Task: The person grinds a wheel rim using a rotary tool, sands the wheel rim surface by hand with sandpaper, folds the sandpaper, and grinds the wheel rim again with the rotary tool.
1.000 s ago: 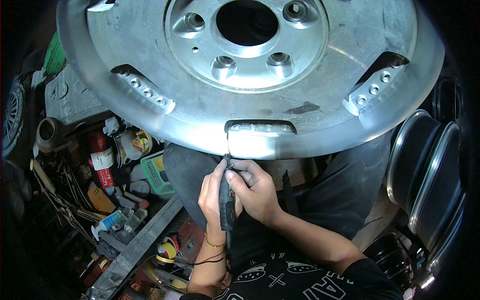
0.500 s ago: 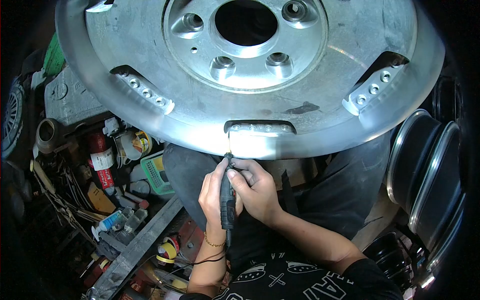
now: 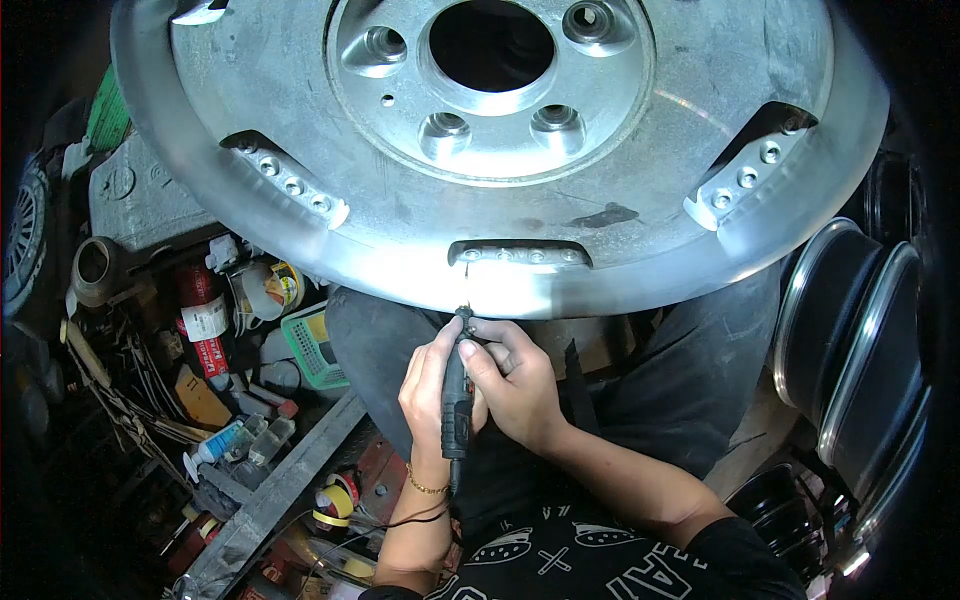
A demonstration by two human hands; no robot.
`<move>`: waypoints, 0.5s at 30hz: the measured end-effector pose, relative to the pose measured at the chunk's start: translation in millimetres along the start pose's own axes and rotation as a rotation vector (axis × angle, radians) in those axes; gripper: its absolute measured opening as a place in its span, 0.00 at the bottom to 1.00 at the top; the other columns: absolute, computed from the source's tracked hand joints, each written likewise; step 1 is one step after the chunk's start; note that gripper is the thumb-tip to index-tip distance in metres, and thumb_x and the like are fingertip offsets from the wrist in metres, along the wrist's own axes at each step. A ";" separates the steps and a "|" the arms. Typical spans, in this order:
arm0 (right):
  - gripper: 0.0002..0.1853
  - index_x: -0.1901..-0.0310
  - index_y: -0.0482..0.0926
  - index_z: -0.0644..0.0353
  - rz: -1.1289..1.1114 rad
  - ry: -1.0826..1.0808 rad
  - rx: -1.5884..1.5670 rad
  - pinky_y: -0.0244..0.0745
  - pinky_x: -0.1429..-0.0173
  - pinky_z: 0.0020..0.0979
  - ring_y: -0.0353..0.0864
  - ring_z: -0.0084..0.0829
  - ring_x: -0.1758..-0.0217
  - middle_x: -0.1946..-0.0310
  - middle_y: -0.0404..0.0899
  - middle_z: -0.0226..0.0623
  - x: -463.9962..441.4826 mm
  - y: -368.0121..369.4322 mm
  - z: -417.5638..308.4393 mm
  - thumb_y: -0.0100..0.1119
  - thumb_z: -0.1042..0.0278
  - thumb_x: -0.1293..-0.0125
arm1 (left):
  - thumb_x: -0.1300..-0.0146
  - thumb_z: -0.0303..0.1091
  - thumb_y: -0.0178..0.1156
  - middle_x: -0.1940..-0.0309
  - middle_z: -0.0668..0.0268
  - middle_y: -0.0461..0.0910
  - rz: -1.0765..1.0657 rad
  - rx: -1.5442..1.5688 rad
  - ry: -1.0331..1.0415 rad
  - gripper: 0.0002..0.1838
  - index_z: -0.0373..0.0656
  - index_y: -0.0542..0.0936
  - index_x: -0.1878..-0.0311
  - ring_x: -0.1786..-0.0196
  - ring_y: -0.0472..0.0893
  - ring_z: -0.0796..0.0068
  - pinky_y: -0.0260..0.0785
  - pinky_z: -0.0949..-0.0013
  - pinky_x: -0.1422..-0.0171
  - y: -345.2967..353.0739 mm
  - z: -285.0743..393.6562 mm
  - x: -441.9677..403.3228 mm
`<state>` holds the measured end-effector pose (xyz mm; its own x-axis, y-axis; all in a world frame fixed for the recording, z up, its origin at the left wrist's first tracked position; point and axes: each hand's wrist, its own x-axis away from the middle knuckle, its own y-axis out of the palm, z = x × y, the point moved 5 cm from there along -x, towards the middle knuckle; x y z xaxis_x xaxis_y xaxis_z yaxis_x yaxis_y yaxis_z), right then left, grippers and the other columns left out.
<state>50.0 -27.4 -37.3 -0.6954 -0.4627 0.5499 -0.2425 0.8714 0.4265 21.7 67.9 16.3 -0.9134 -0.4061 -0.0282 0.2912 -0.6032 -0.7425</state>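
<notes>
A large bare-metal wheel [image 3: 400,235] fills the upper part of the view, with slots near its outer edge and bolt holes round a central bore. Below its near edge, a slim black corded rotary tool [image 3: 457,415] points upward. Its thin bit reaches the lip of the nearest slot [image 3: 520,253], close to a row of small round studs. My left hand [image 3: 425,385] is wrapped round the tool's body from the left. From the right, my right hand [image 3: 515,385] pinches the tool near its collar, thumb and fingers closed.
On the left are a metal beam [image 3: 270,500], a green plastic basket [image 3: 313,350], a red canister [image 3: 203,320], bottles and tape rolls. Several dark wheel rims [image 3: 850,310] stand at the right. A cable [image 3: 420,518] trails from the tool past my left forearm.
The tool's bit has shifted slightly to the right along the slot's lip, and both hands have moved slightly with it. The wheel stays where it was.
</notes>
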 end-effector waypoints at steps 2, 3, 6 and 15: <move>0.18 0.44 0.74 0.73 0.011 0.000 0.007 0.77 0.55 0.25 0.80 0.19 0.59 0.63 0.84 0.40 0.5 -1.1 -0.2 0.59 0.66 0.26 | 0.44 0.27 0.64 0.61 0.47 0.82 -0.018 0.005 -0.008 0.23 0.27 0.79 0.45 0.61 0.83 0.54 0.76 0.60 0.53 1.2 -0.4 0.3; 0.18 0.44 0.74 0.73 0.005 -0.005 0.011 0.77 0.55 0.25 0.80 0.19 0.59 0.62 0.84 0.41 0.4 -1.1 -0.6 0.59 0.66 0.26 | 0.44 0.27 0.64 0.61 0.47 0.82 -0.018 0.006 -0.008 0.23 0.27 0.79 0.45 0.61 0.83 0.54 0.76 0.60 0.53 1.6 -0.5 0.3; 0.18 0.43 0.74 0.73 -0.006 -0.015 -0.011 0.77 0.55 0.25 0.80 0.19 0.59 0.63 0.84 0.40 -1.9 1.6 -0.7 0.59 0.66 0.26 | 0.44 0.26 0.64 0.62 0.47 0.82 0.022 -0.009 0.004 0.23 0.27 0.79 0.45 0.62 0.83 0.54 0.76 0.61 0.53 0.6 -1.0 0.9; 0.16 0.42 0.72 0.72 0.001 0.010 0.016 0.75 0.55 0.22 0.79 0.17 0.58 0.61 0.83 0.36 3.5 -3.5 -1.0 0.56 0.72 0.25 | 0.44 0.26 0.63 0.62 0.48 0.82 -0.041 0.002 -0.011 0.22 0.28 0.79 0.45 0.61 0.83 0.53 0.76 0.61 0.53 2.0 2.3 -1.4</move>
<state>49.2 -32.2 -36.2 -0.6889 -0.4635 0.5573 -0.2530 0.8742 0.4143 24.3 65.7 16.3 -0.9214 -0.3885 0.0101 0.2539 -0.6214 -0.7412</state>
